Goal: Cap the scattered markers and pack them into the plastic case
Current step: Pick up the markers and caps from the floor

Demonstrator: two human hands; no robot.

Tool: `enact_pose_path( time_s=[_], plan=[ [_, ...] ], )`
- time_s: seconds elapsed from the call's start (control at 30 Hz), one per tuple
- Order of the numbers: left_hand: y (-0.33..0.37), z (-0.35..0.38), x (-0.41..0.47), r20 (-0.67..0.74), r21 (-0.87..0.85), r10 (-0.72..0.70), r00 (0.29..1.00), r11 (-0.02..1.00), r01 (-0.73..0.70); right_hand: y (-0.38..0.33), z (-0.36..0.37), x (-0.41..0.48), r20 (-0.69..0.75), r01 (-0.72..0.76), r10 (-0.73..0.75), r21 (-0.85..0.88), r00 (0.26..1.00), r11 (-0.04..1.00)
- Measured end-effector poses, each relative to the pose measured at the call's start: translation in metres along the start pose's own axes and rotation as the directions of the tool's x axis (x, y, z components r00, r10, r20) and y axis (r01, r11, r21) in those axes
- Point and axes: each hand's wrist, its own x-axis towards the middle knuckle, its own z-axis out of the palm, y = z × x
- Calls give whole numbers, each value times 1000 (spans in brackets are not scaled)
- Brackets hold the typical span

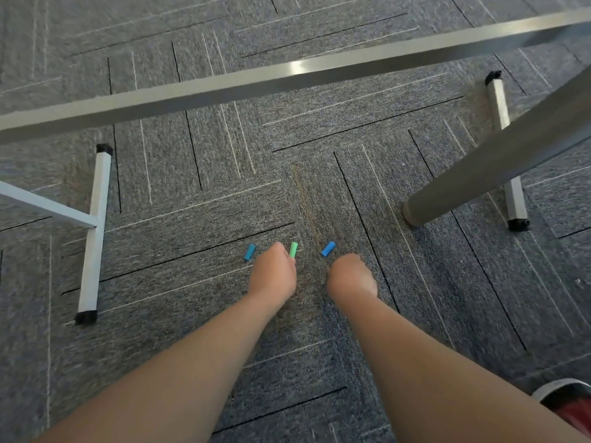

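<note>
Three short marker caps lie on the grey carpet: a blue cap [249,251] on the left, a green cap [293,249] in the middle, and another blue cap [327,248] on the right. My left hand [273,274] reaches down between the first two, and its fingertips close on the green cap's near end. My right hand [351,276] hovers just short of the right blue cap with its fingers curled under and hidden. No markers and no plastic case are in view.
A metal table rail [287,75] crosses overhead. A white T-shaped table foot [92,231] stands to the left, and another foot [507,148] to the right. A thick grey leg [479,174] meets the floor at the right. A shoe [566,401] shows at the bottom right.
</note>
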Motion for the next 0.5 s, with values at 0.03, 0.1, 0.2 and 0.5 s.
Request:
enact_pose_path(
  time_s=[0.03,0.1,0.2,0.5],
  plan=[
    [-1,-1,2,-16,-3,-9,1000,1000,9,-1,0,-1,-3,-3,3,3,1000,1000],
    [-4,-3,6,-29,15,-7,1000,1000,7,-4,0,-2,-11,4,-3,23,1000,1000],
    [-7,-5,10,-26,62,37,999,997,-35,-10,-6,0,-51,51,-47,77,998,996],
    [-14,-6,17,93,244,187,978,948,-204,-34,-22,14,-20,82,-80,112,997,990]
  ],
)
